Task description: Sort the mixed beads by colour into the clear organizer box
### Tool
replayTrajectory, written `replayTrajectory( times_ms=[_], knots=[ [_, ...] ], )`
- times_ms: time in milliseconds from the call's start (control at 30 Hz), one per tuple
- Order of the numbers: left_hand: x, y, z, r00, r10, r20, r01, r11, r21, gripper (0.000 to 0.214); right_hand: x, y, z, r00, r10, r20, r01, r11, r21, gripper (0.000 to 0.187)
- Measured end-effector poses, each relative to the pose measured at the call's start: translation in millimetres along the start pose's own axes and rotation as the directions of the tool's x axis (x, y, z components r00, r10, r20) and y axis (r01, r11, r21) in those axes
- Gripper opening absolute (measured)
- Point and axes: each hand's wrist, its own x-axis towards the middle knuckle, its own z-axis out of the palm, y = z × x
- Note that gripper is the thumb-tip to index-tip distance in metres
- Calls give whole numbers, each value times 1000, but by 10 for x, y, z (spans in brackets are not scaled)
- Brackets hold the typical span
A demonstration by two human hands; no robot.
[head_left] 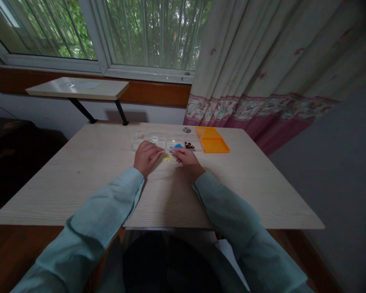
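My left hand [146,156] and my right hand [185,157] rest close together on the pale wooden table [88,171], fingertips almost meeting. Between them lies a small heap of yellow bits [166,158]. Both hands have their fingers drawn together as in a pinch; what they hold is too small to make out. Just beyond the hands stands a clear compartment box [158,139] with blue bits [177,145], dark brown bits [189,145] and a little green showing behind my left hand.
An orange lid [212,145] lies to the right of the clear box. A small white shelf [79,88] juts from the wall under the window. A patterned curtain [262,81] hangs at the right behind the table.
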Motion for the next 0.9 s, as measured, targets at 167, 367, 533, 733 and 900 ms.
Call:
replayTrajectory(
  times_ms=[167, 367, 533, 733, 900],
  knots=[
    [8, -217, -36, 988, -135, -71, 137, 990, 28, 33, 60, 141, -137, 952, -302, -43, 250, 853, -458, 20],
    [8, -412, -84, 967, -221, -123, 233, 967, 99, 35, 52, 207, -116, 914, -380, 139, 367, 633, -682, 19],
    [-3, -522, -107, 958, -238, -162, 260, 957, 130, 38, 75, 209, -82, 899, -371, 233, 401, 485, -777, 24],
    [-21, -593, -128, 941, -282, -188, 305, 946, 110, 37, 43, 139, -60, 899, -326, 292, 410, 397, -821, 25],
    [-33, -610, -133, 933, -308, -188, 331, 937, 110, 36, 32, 91, -46, 901, -310, 304, 408, 372, -834, 23]
  ],
)
